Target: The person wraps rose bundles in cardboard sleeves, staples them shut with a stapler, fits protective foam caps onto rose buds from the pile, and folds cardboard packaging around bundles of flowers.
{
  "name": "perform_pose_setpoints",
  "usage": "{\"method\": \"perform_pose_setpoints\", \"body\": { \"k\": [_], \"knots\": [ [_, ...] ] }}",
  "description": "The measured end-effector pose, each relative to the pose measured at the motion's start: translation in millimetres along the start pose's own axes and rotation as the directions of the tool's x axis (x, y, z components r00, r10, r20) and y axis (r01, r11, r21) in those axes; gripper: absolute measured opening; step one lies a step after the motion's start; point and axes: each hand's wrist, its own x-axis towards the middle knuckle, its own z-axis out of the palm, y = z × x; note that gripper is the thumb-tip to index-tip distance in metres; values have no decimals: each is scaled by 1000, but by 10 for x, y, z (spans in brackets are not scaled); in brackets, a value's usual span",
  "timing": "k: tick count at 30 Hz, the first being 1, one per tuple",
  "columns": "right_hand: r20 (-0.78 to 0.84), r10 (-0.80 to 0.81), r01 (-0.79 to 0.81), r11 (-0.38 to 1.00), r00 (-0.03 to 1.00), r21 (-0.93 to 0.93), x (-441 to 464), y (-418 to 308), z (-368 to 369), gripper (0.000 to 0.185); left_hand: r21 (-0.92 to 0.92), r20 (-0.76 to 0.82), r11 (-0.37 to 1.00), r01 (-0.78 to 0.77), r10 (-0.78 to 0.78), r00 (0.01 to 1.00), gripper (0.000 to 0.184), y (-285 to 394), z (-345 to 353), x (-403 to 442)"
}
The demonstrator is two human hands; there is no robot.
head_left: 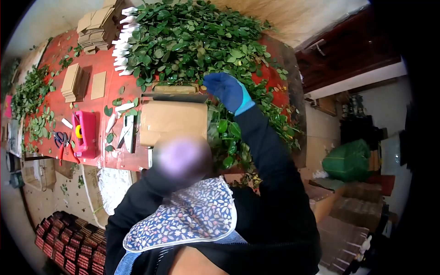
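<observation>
My right hand (225, 90), in a blue glove with a lighter cuff, reaches over the table. Its fingers stretch left, close together, with nothing visible in them. They are beside the end of a narrow wooden-looking bar (174, 88) and the leafy stems. In front of me my left hand (181, 158) shows only as a blurred purple patch, its fingers not readable. It is by the near edge of a brown cardboard sheet (174, 121). A big pile of green leafy stems (197, 41) lies at the back, with white wrapped ends on its left.
On the red table (103, 110) are a stapler (127, 133), a pink tape dispenser (85, 135), scissors (62, 139), red-handled pliers (66, 153) and cardboard stacks (73, 82). More leafy stems (30, 91) lie far left. A green sack (347, 160) stands right.
</observation>
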Motion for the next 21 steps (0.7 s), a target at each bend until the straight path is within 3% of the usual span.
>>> {"method": "perform_pose_setpoints", "body": {
  "k": [2,3,4,7,8,9,10,11,12,13,14,15,18,20,21],
  "knots": [
    [-22,348,-344,911,937,-226,234,22,-439,29,84,-52,996,14,-9,999,16,-207,272,218],
    [56,355,-286,827,933,-485,207,-47,-430,26,108,-76,993,40,-32,997,17,-290,380,278],
    [21,499,-343,624,866,-702,417,116,-673,22,135,-100,989,63,-49,994,17,-333,463,309],
    [52,623,-474,643,780,-602,527,424,-972,20,175,-200,973,153,-117,973,18,-461,627,350],
    [48,599,-355,535,799,-767,583,554,-1045,19,179,-229,968,178,-135,964,18,-474,654,358],
    [50,573,-222,396,818,-891,631,716,-1154,20,-31,-204,971,235,-237,950,18,-442,675,356],
    [58,579,-225,406,813,-886,686,870,-1283,20,-238,-157,927,289,-330,931,18,-435,684,340],
    [437,482,394,194,759,-898,786,1035,-1465,21,-252,-158,926,281,-326,932,18,-465,689,327],
    [512,552,596,32,658,-802,794,1075,-1470,26,-250,-163,925,288,-333,929,18,-565,680,299],
    [576,610,772,-94,544,-629,801,1114,-1472,33,-50,-194,969,244,-249,949,18,-729,656,252],
    [577,611,771,-88,541,-631,773,1196,-1472,33,3,-194,966,260,-254,947,18,-779,651,230],
    [397,683,557,-18,613,-830,753,1258,-1476,30,55,-195,960,275,-260,946,19,-831,645,208],
    [68,777,314,-172,626,-934,799,1391,-1567,30,63,-181,962,265,-250,951,19,-864,666,180],
    [198,776,478,-147,598,-866,885,1440,-1599,38,46,-171,962,268,-257,951,19,-880,682,164],
    [202,782,480,-138,590,-867,820,1294,-1519,38,38,-177,957,287,-276,945,19,-956,687,120]
  ]
}}
